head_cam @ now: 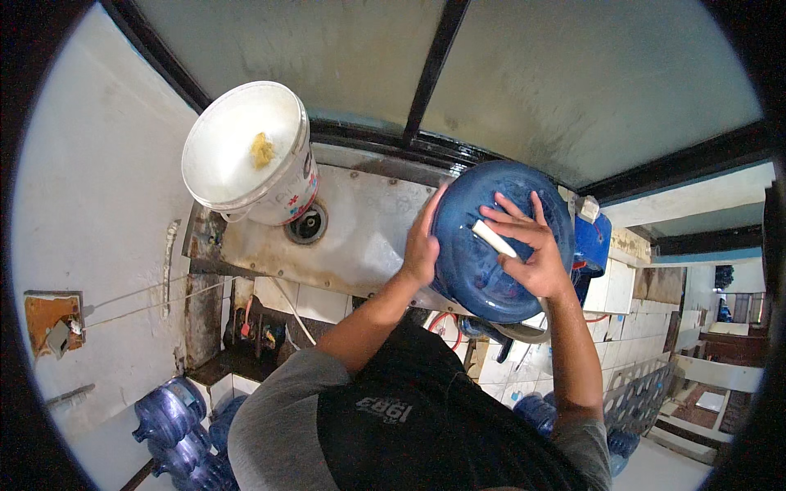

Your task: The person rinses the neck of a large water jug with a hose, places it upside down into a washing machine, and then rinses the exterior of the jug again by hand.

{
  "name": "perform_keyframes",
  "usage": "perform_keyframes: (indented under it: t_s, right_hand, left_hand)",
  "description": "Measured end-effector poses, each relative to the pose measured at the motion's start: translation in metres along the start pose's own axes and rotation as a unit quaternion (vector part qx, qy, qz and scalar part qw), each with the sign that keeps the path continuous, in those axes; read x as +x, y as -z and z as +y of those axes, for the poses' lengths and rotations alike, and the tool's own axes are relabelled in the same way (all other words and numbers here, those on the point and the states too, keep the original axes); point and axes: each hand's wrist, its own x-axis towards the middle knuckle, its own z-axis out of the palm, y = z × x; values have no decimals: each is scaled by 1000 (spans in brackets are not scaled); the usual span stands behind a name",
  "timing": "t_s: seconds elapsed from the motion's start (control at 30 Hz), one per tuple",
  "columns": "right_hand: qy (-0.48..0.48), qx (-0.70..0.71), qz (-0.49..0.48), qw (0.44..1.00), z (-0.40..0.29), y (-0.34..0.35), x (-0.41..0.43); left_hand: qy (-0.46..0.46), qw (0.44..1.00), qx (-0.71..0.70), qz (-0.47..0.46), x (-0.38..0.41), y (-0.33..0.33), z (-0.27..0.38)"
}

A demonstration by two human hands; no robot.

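A large blue plastic water jug [457,264] stands at the right end of the metal sink counter, its round base seemingly facing up. My left hand [424,239] is pressed along the jug's left side, with the fingertips blurred. In my right hand [534,251] is a short white tube-like piece [494,239], held between thumb and fingers over the base. The other right fingers are spread over the blue plastic. A grey hose [525,333] shows below the right wrist; whether it joins the white piece is hidden.
On the counter [362,215] a white bucket [276,196] holds a yellowish lump [262,150], beside a drain [306,222]. A blue container [592,242] is right of the jug. Framed panes [583,80] rise behind. More jugs [169,408] lie stacked at lower left.
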Motion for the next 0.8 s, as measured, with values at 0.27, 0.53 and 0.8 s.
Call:
perform_keyframes:
  t_s: [0.27, 0.53, 0.8]
  right_hand:
    - [-5, -30, 13, 999, -3, 1, 3]
    - [-8, -24, 20, 999, -1, -2, -10]
    - [24, -70, -6, 997, -16, -1, -4]
  left_hand:
    - [224, 973, -54, -27, 14, 12, -30]
    - [289, 931, -221, 17, 48, -8, 60]
    - [437, 835, -303, -141, 81, 7, -3]
